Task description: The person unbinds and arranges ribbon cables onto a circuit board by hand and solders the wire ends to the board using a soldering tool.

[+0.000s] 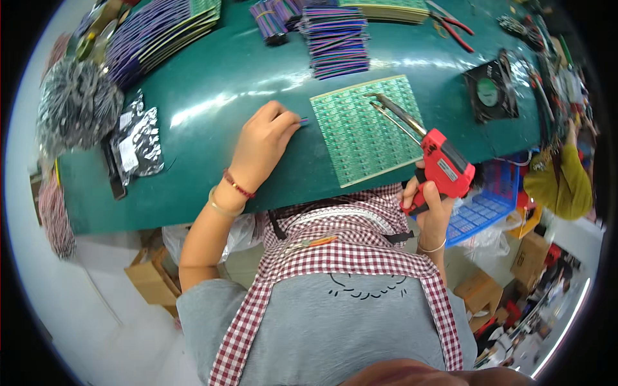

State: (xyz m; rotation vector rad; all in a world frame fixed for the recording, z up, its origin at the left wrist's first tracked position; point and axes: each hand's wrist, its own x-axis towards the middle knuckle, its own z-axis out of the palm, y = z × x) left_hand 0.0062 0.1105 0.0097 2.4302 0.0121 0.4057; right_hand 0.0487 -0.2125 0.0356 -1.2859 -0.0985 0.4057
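Observation:
My right hand (430, 204) is wrapped round the handle of a red and black soldering gun (447, 168). The gun's long metal tip reaches over a green circuit board panel (360, 138) covered in rows of small identical boards; whether it touches the surface, I cannot tell. Left of that panel, my left hand (265, 135) is closed in a pinch above the green table. A short end of thin coloured wires (304, 121) pokes out from its fingertips, and the rest is hidden by the fingers.
Bundles of coloured wires (335, 42) lie at the back beside stacked panels (386, 11) and red-handled pliers (456, 29). A black object with a round green centre (490, 90) sits at the right. Silvery bags (138, 141) lie left. A blue basket (483, 206) stands below the table edge; another person (563, 183) is far right.

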